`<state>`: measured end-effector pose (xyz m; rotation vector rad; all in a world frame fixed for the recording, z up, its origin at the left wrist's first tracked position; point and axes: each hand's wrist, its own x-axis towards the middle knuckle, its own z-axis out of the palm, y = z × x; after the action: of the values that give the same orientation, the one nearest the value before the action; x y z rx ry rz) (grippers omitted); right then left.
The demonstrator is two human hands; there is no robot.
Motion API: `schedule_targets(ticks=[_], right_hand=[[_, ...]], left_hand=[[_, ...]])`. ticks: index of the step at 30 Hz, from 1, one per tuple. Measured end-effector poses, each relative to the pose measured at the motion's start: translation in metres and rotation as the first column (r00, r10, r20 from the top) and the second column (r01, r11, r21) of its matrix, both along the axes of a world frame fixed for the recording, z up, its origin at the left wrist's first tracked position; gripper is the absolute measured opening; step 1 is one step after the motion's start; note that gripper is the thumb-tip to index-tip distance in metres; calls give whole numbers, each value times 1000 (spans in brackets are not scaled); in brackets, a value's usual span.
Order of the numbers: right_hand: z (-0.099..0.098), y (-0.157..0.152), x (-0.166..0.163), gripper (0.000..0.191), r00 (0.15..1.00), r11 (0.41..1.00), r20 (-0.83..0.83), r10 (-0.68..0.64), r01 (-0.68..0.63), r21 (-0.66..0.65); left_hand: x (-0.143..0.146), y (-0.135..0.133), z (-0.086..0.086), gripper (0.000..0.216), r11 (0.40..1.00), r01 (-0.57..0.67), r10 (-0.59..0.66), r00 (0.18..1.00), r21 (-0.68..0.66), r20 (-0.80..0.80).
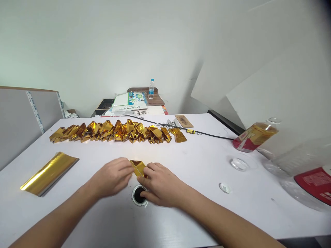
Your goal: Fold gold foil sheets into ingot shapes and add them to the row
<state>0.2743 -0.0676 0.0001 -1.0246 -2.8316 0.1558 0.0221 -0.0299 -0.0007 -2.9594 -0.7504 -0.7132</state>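
Note:
Between my hands, flat against the table, lies a piece of gold foil paper (139,167), partly folded, with a slanting crease showing. My left hand (116,175) has its fingers closed together on the paper's left edge. On the right edge presses my right hand (160,186), fingers curled over the paper and thumb reaching over the dark round hole. A stack of gold foil sheets (50,174) rests at the left. Behind my hands, a long row of folded gold paper ingots (111,131) runs across the table.
The round cable hole (138,195) sits just below the paper. To the right are a white cap (224,187), a clear lid (239,164), a labelled bottle (256,136) and a large clear plastic container (302,179). A black cable (214,135) crosses the table's back.

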Motion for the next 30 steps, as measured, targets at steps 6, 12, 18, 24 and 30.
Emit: schedule_targets(ticks=[6, 12, 18, 24, 30], right_hand=[[3, -2, 1, 36, 1000, 999, 19, -16, 17, -33], [12, -5, 11, 39, 1000, 991, -1, 8, -8, -131], [14, -3, 22, 32, 997, 980, -71, 33, -46, -193], [11, 2, 28, 23, 987, 981, -151, 60, -86, -173], [-11, 14, 17, 12, 952, 990, -305, 37, -76, -118]], left_hand=[[3, 1, -12, 24, 995, 40, -44, 998, -91, -42], [-1, 4, -14, 23, 997, -30, 27, 999, -70, -43], [-2, 5, -13, 24, 990, -111, 108, 993, -86, -43], [-14, 16, -13, 17, 973, -223, 220, 974, -57, -57], [-9, 16, -13, 15, 986, -157, 157, 988, -52, -9]])
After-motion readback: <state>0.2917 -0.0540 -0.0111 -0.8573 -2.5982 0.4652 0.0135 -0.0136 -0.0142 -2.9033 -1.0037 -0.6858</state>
